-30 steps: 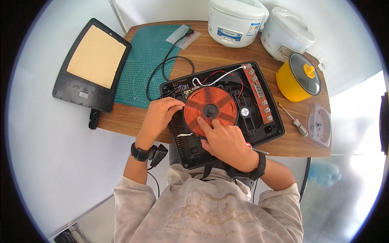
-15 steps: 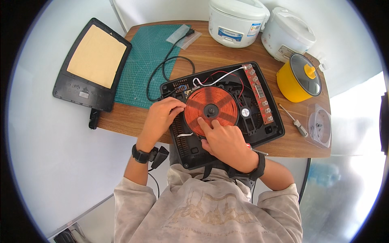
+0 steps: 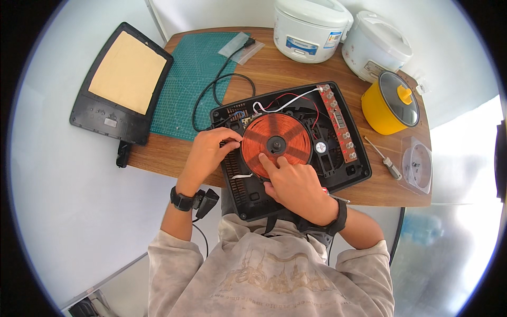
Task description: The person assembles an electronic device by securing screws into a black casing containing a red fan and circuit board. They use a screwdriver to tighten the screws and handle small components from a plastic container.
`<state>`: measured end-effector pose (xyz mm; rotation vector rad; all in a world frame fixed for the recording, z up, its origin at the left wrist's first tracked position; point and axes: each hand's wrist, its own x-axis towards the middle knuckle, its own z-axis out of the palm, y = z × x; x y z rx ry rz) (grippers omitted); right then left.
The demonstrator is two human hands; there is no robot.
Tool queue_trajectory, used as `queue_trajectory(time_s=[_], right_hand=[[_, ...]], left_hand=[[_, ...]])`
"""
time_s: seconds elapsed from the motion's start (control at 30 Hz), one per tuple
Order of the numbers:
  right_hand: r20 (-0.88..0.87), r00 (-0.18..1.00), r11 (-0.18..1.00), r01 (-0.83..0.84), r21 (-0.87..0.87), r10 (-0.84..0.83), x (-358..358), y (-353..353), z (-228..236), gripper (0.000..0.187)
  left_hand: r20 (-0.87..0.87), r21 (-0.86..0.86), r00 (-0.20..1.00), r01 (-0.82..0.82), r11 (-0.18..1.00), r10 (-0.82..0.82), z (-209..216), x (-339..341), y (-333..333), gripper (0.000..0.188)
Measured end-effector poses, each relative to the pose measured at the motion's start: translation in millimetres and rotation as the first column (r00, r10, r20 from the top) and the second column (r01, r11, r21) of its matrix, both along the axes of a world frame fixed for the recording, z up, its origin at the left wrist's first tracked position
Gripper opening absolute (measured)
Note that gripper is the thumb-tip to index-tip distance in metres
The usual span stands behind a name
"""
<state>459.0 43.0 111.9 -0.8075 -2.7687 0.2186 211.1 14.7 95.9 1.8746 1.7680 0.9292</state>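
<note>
An opened induction cooker (image 3: 248, 203) lies in front of me, its black lower shell partly over the table's near edge. The round copper coil (image 3: 293, 132) sits inside it. At the coil's left rim, my left hand (image 3: 211, 150) pinches with thumb and index finger; what is between the tips is too small to make out. My right hand (image 3: 298, 190) rests its index and middle fingers on the coil's lower part, the other fingers curled under. From its outer side sticks the metal shaft of a screwdriver (image 3: 340, 198), the handle mostly hidden by the hand.
The cooker's top panel (image 3: 127, 74) lies at left, partly on a green cutting mat (image 3: 185, 68). A black power cord (image 3: 196, 105) loops behind the cooker. Two rice cookers (image 3: 303, 34), a yellow pot (image 3: 377, 108), another screwdriver (image 3: 390, 166) and a clear tray of screws (image 3: 417, 177) stand right.
Both hands keep nearly the same place on the coil. The whole view has shifted very slightly; nothing else visibly differs.
</note>
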Motion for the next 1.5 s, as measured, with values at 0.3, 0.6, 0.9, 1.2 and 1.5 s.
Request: queue_trajectory(time_s=[0.3, 0.6, 0.9, 1.2, 1.5], right_hand=[[0.012, 1.000, 1.000, -0.007, -0.005, 0.007, 0, 1, 3, 0.056], [0.095, 0.995, 0.996, 0.021, -0.092, -0.013, 0, -1, 3, 0.060], [0.066, 0.998, 0.998, -0.013, -0.066, 0.018, 1, 1, 9, 0.061], [0.032, 0.996, 0.976, -0.071, -0.205, 0.079, 7, 5, 30, 0.058], [0.005, 0.998, 0.972, -0.056, -0.228, 0.059, 17, 15, 42, 0.053]], left_hand=[[-0.023, -0.001, 0.999, 0.030, 1.000, -0.030, 3, -2, 0, 0.021], [0.120, -0.078, 0.992, -0.025, 0.997, 0.035, 1, -2, 0, 0.029], [0.021, -0.115, 1.000, 0.015, 0.993, -0.012, 6, -4, 5, 0.027], [-0.043, -0.088, 0.999, 0.017, 0.996, -0.021, -1, -5, 3, 0.027], [-0.043, -0.042, 0.997, 0.061, 0.997, -0.063, -3, -8, 4, 0.024]])
